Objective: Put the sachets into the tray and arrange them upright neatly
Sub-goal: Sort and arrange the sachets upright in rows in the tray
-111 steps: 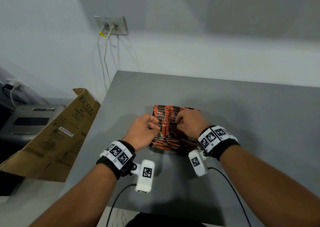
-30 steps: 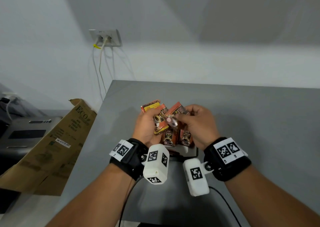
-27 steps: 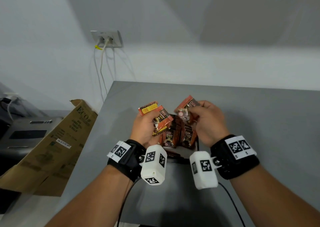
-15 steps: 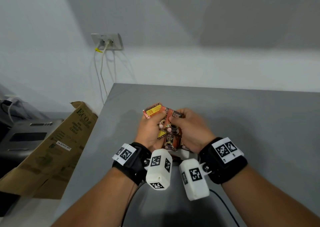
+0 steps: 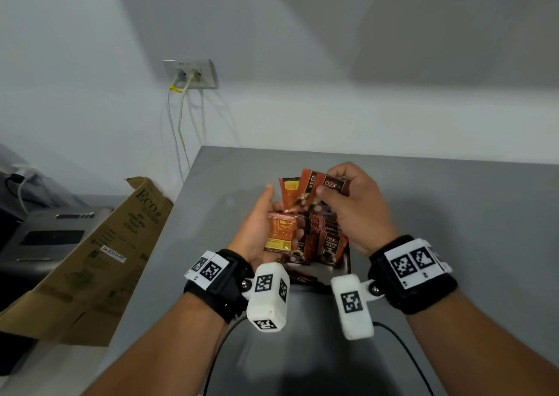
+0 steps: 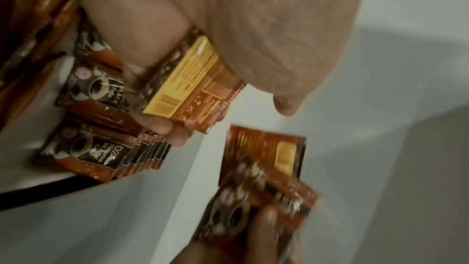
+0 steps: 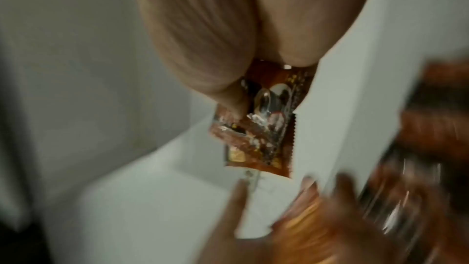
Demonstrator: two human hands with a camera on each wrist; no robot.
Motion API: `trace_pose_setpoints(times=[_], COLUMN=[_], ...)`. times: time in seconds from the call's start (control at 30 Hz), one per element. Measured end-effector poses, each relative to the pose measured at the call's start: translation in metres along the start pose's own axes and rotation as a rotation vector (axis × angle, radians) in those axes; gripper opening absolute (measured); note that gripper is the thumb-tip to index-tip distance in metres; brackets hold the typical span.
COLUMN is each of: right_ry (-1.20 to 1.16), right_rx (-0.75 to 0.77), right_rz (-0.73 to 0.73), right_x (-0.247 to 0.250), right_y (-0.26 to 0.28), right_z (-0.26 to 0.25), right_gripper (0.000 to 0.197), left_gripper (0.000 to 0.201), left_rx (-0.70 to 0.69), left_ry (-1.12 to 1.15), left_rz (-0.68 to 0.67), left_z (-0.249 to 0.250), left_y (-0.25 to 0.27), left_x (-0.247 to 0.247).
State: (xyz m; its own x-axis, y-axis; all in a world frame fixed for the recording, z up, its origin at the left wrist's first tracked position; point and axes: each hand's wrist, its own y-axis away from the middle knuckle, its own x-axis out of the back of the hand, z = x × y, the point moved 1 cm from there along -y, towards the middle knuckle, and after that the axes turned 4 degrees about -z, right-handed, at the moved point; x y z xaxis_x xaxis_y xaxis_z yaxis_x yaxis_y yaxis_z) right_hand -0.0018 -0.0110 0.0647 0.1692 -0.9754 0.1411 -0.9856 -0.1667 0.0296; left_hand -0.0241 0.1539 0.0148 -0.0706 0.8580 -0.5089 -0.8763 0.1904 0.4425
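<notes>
The right hand (image 5: 357, 211) pinches a fan of three sachets (image 5: 311, 188) by their tops, above the tray (image 5: 328, 271). The left hand (image 5: 260, 226) holds one sachet (image 5: 281, 230) with its yellow back toward the camera, thumb raised. Half a second ago both hands met on one bunch; now they are apart, so the bunch seems to be split for squaring up before it goes in. Below them, rows of sachets (image 5: 325, 241) already stand upright in the tray, near the worktop's (image 5: 453, 214) left edge. A carton (image 5: 99, 259) leans just off that edge.
</notes>
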Motion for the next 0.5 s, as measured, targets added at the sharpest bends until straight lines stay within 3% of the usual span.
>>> trace_pose_setpoints(times=[0.1,0.17,0.2,0.27,0.33,0.43,0.5], right_ry=[0.433,0.482,0.406,0.095,-0.170,-0.184,-0.190], right_rx=[0.186,0.134,0.092,-0.039,-0.175,-0.220,-0.221], right_rz=[-0.204,-0.372,-0.399,-0.332,-0.240,-0.188,-0.122], right_x=[0.005,0.005,0.006,0.008,0.005,-0.006,-0.007], right_y=[0.006,0.011,0.013,0.011,0.006,0.001,-0.002], right_z=[-0.002,0.006,0.010,0.014,0.016,0.019,0.019], right_gripper=[0.021,0.019,0.018,0.018,0.018,0.016,0.017], left_gripper=[0.041,0.012,0.022,0.039,0.043,0.040,0.030], left_rx=[0.035,-0.088,-0.149,-0.230,-0.273,-0.272,-0.226], left_ry=[0.032,-0.034,-0.088,-0.163,-0.269,-0.306,-0.163], left_rz=[0.029,0.095,0.154,0.202,0.189,0.147,0.154], left_z=[0.003,0.006,0.008,0.012,0.010,0.004,0.002], left_y=[0.001,-0.003,-0.003,0.002,0.003,0.005,0.004], left_x=[0.008,0.012,0.014,0.011,0.008,-0.003,-0.004])
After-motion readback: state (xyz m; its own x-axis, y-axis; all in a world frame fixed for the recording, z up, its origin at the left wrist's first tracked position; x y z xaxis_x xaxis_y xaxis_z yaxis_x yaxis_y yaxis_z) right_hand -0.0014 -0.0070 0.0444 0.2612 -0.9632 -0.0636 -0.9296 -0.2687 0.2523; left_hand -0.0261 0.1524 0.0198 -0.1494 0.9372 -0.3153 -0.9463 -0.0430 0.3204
